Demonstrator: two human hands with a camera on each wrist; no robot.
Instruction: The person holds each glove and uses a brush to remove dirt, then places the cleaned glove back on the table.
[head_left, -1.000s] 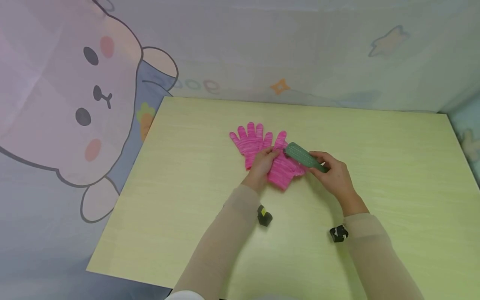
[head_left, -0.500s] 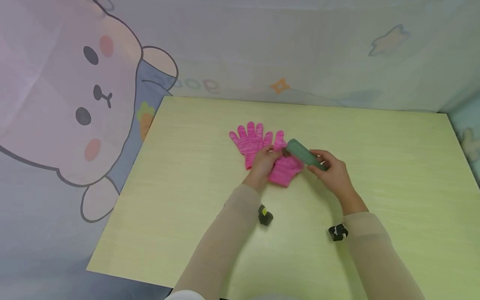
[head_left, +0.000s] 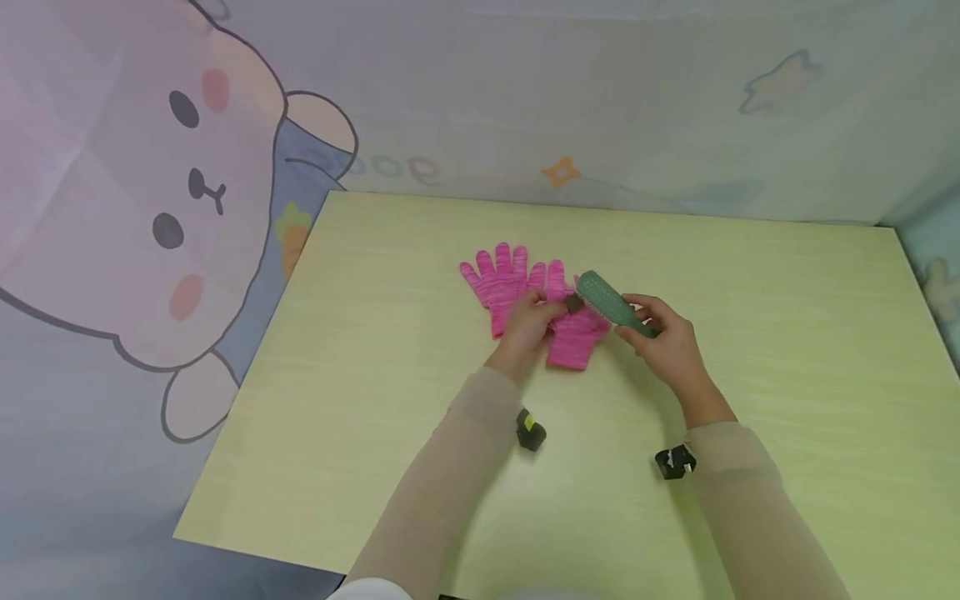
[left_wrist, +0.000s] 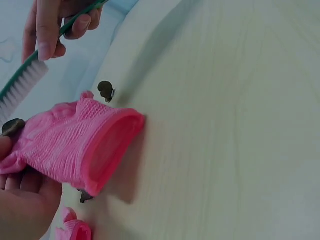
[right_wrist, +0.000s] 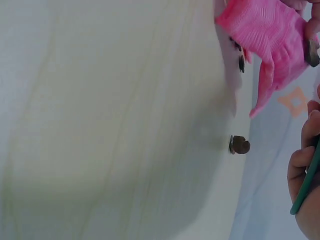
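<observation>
My left hand (head_left: 527,327) grips a pink knit glove (left_wrist: 75,142), fingers beneath it and thumb on top. The glove is lifted over the table, its open cuff facing the wrist camera. A dark brown lump (head_left: 574,302) lies on the glove beside my left thumb. In my right hand (head_left: 666,343) is a green brush (head_left: 604,297), held by its handle. Its white bristles (left_wrist: 22,87) point down toward the glove, close above it in the left wrist view. A second pink glove (head_left: 498,283) lies spread on the table, palm partly behind my left hand.
Small dark brown lumps sit on the table near the gloves, one (left_wrist: 106,91) past the raised cuff in the left wrist view. The pale yellow-green table (head_left: 390,350) meets a printed cloth backdrop (head_left: 637,100) at its far edge. Black camera mounts are on both wrists.
The brush has moved slightly up and away from the held glove. That glove's cuff has swung a little to the right, and more of the dark lump shows.
</observation>
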